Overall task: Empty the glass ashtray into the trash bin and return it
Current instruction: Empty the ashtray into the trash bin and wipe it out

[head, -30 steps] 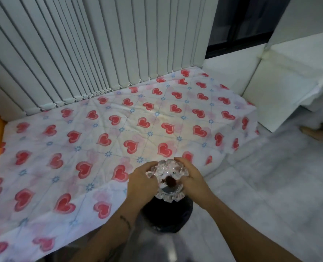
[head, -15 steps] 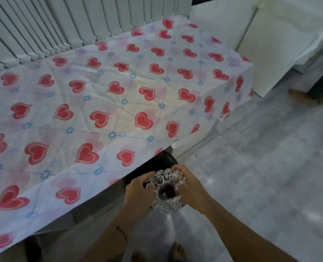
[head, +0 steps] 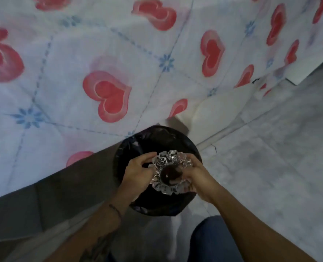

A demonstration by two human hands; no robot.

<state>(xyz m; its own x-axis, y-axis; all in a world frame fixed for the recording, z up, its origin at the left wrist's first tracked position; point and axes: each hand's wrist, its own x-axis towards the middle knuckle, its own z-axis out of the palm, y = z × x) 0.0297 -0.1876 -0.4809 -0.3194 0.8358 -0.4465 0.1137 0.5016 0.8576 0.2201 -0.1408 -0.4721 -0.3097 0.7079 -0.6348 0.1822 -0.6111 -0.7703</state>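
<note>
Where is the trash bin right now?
The trash bin sits on the floor by the table's edge, low in the head view, directly under the glass ashtray.

The ashtray (head: 171, 173) and both hands hide most of the bin's (head: 155, 140) inside; the dark lump in the ashtray is too blurred to identify.

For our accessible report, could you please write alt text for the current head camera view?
Both hands, left hand and right hand, hold a glass ashtray with dark contents above a black-lined trash bin. The bin stands on a pale tiled floor beside a heart-patterned tablecloth.
</note>
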